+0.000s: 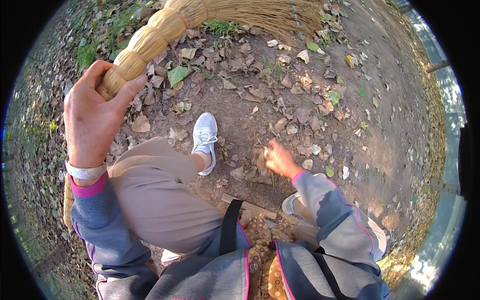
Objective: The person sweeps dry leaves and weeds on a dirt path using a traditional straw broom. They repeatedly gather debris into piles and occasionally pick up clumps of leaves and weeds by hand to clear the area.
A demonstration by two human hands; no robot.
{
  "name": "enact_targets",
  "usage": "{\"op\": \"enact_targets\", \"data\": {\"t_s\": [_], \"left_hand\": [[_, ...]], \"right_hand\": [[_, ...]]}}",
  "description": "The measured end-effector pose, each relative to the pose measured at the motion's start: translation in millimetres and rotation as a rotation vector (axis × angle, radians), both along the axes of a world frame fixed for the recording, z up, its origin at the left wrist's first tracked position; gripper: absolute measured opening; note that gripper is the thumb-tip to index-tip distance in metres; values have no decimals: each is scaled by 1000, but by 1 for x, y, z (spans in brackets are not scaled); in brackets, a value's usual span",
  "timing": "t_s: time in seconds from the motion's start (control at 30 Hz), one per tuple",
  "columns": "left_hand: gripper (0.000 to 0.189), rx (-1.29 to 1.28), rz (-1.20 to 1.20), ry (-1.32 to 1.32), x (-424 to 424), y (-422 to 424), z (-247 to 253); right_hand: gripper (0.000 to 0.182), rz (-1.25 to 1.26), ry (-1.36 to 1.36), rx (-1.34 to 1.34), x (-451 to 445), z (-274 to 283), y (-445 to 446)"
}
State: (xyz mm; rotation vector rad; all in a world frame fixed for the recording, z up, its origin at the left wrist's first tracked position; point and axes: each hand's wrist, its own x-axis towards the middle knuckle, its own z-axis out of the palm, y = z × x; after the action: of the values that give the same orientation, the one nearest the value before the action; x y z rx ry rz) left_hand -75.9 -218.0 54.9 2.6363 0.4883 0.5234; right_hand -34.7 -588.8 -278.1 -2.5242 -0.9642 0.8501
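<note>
My left hand (98,108), raised at the upper left, grips the butt end of a straw broom's bound handle (150,39). Its bristles (262,15) fan out toward the top of the view, past the picture's edge in part. Low over the ground between my feet is my right hand (279,159), blurred by motion. Against its fingers shows a brownish blurred clump (260,161), perhaps dry leaves or straw; whether the fingers hold it is unclear.
Dry leaves (247,93) litter the bare soil. White sneakers (205,138) are on my feet. A wooden slat (249,206) shows below my right hand. Another bound straw handle (68,202) is partly hidden behind my left forearm. A pale blue-green band (452,150) curves along the right rim.
</note>
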Motion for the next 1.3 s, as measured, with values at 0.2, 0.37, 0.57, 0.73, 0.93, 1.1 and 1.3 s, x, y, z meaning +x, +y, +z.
{"op": "enact_targets", "data": {"t_s": [0.2,0.37,0.57,0.73,0.93,1.1,1.3], "left_hand": [[37,-28,-11,-73,5,-9,3],[41,-197,-47,0,5,-14,2],[36,122,-87,97,12,-19,3],[34,228,-124,233,1,3,-15],[38,546,-218,418,-5,18,-33],[42,630,-361,608,6,11,-54],[40,729,-358,731,15,26,-67]], "right_hand": [[29,165,-124,-31,-120,-62,-20],[21,189,-160,192,-131,-60,12],[20,234,-386,149,-115,-81,68],[21,164,-270,72,-113,-102,29],[28,-543,-99,193,-32,-78,-19],[50,-665,-275,145,73,-31,-33],[61,-860,-127,39,157,-48,-36]]}}
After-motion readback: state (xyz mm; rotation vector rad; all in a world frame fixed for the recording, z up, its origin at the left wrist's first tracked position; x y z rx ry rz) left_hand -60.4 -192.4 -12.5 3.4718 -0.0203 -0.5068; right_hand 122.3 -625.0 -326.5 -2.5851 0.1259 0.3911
